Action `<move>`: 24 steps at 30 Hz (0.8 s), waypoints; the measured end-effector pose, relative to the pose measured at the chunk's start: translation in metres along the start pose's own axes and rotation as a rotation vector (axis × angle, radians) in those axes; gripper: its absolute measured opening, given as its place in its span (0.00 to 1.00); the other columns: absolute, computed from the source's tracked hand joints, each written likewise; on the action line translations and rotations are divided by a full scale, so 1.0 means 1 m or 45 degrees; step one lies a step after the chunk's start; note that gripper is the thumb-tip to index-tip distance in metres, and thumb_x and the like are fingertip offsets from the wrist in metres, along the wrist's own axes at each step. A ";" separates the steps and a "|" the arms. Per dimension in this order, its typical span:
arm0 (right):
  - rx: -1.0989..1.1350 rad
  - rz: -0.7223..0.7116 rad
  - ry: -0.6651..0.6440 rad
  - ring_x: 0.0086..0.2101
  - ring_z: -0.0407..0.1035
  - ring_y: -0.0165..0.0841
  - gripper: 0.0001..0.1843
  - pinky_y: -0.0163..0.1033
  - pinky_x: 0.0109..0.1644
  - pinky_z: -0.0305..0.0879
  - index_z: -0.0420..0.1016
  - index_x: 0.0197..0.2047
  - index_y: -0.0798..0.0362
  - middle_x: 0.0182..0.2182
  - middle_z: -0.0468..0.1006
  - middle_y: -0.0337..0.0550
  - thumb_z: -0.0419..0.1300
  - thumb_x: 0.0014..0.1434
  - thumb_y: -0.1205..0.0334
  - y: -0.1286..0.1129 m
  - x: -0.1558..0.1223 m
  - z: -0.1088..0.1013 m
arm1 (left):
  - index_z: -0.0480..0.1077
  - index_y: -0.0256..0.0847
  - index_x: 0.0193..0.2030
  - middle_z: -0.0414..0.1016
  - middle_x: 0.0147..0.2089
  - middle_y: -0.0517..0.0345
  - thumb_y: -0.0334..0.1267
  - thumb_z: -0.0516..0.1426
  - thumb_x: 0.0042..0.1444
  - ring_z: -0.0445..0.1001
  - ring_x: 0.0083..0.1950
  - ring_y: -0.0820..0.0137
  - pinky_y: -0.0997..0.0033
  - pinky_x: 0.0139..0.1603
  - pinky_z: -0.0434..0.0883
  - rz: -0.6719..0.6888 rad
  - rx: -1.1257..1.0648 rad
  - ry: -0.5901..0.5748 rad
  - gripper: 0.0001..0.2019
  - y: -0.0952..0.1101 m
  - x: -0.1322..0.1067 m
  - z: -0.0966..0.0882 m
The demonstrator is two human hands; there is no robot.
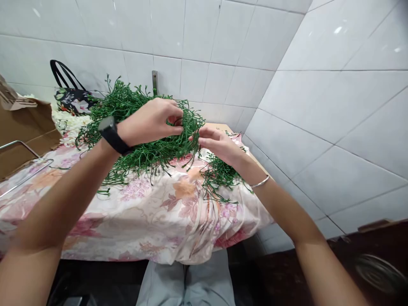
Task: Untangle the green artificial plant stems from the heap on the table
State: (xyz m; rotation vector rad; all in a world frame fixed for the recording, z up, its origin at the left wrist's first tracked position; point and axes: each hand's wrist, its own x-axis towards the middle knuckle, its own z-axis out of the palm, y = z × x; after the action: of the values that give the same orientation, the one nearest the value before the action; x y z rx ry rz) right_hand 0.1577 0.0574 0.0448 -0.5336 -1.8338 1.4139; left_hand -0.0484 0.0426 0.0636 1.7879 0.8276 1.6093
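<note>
A large heap of artificial green sprigs [140, 151], thin-stemmed with small budded tips, lies on the flowered tablecloth. Over its right side, my left hand [159, 119] is closed in a pinch on a green sprig [191, 123]; a dark watch is on that wrist. Facing it, my right hand [219, 146] has its fingers around the lower strands of this sprig, one fingertip showing behind them. Exactly how firmly they press is partly hidden. Beneath my right hand sits a smaller pile of green sprigs [223, 172], apart from the big heap.
A brown cardboard box [25, 131] and a bent metal wire frame [28, 174] are at the left. White artificial flowers [72, 123] and a black floral bag [72, 95] stand behind the heap. White tiled walls [318, 114] close off the back and right. The flowered tablecloth [143, 225] drapes over the front edge.
</note>
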 end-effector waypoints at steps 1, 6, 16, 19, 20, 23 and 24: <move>-0.009 0.007 -0.019 0.38 0.69 0.28 0.14 0.38 0.45 0.65 0.71 0.36 0.47 0.36 0.73 0.37 0.66 0.44 0.60 0.003 -0.001 -0.004 | 0.66 0.37 0.28 0.70 0.22 0.59 0.43 0.61 0.46 0.74 0.29 0.70 0.70 0.30 0.70 -0.031 -0.017 -0.026 0.12 -0.004 -0.002 0.002; -0.009 -0.119 0.121 0.39 0.68 0.27 0.17 0.34 0.42 0.67 0.73 0.37 0.49 0.37 0.73 0.37 0.67 0.42 0.69 0.008 -0.007 -0.022 | 0.63 0.37 0.32 0.73 0.27 0.58 0.43 0.61 0.46 0.74 0.30 0.70 0.70 0.33 0.71 -0.202 -0.131 -0.151 0.14 -0.025 -0.018 0.016; 0.121 -0.213 0.613 0.28 0.66 0.22 0.08 0.30 0.31 0.64 0.72 0.30 0.52 0.30 0.72 0.36 0.65 0.44 0.66 0.014 -0.010 -0.032 | 0.62 0.38 0.36 0.71 0.29 0.61 0.42 0.60 0.49 0.68 0.21 0.80 0.82 0.19 0.61 -0.498 -0.334 -0.421 0.13 -0.031 -0.046 0.024; 0.165 -0.222 0.580 0.29 0.67 0.22 0.09 0.29 0.31 0.65 0.71 0.32 0.51 0.31 0.72 0.36 0.65 0.45 0.65 0.014 -0.010 -0.034 | 0.65 0.39 0.38 0.71 0.33 0.57 0.54 0.52 0.52 0.64 0.19 0.81 0.80 0.16 0.58 -0.613 -0.280 -0.405 0.19 -0.026 -0.045 0.015; 0.183 -0.226 0.571 0.30 0.67 0.22 0.10 0.28 0.31 0.66 0.71 0.33 0.51 0.31 0.72 0.36 0.65 0.45 0.64 0.014 -0.010 -0.036 | 0.65 0.39 0.40 0.71 0.35 0.55 0.58 0.48 0.53 0.63 0.18 0.81 0.80 0.15 0.57 -0.651 -0.268 -0.459 0.23 -0.024 -0.045 0.012; 0.256 -0.223 0.554 0.31 0.68 0.22 0.11 0.25 0.30 0.66 0.71 0.35 0.51 0.33 0.72 0.36 0.65 0.46 0.64 0.011 -0.011 -0.040 | 0.66 0.39 0.43 0.72 0.38 0.50 0.65 0.38 0.51 0.62 0.19 0.79 0.76 0.17 0.60 -0.697 -0.250 -0.703 0.33 -0.020 -0.043 0.004; 0.280 -0.217 0.553 0.32 0.68 0.21 0.11 0.25 0.30 0.67 0.71 0.35 0.51 0.33 0.73 0.36 0.65 0.46 0.64 0.010 -0.012 -0.041 | 0.66 0.38 0.45 0.72 0.39 0.49 0.66 0.37 0.51 0.61 0.19 0.79 0.75 0.18 0.62 -0.687 -0.240 -0.765 0.35 -0.019 -0.043 0.002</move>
State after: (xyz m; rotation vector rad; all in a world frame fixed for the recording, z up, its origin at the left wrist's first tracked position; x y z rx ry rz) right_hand 0.1956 0.0783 0.0361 -0.5109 -1.3286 1.2493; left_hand -0.0508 0.0217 0.0217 1.5957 0.7459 0.7215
